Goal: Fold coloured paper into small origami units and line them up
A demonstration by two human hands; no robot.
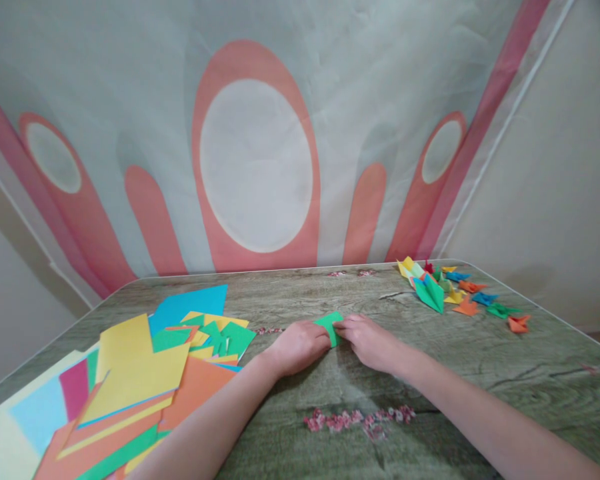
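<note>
A small folded piece of green paper (331, 326) lies on the wood-patterned table (505, 373), near the middle. My left hand (300, 347) is closed on its left side, fingers curled and pressing the paper down. Pinching the same paper from the right is my right hand (370, 341), with its fingertips together at the fold. Both hands rest on the table top and meet at the paper.
A loose pile of coloured paper sheets (130, 380) covers the table's left part. Several small folded paper figures (455, 290) lie at the far right. Pink paper scraps (357, 420) lie between my forearms. A patterned cloth (255, 147) hangs behind the table.
</note>
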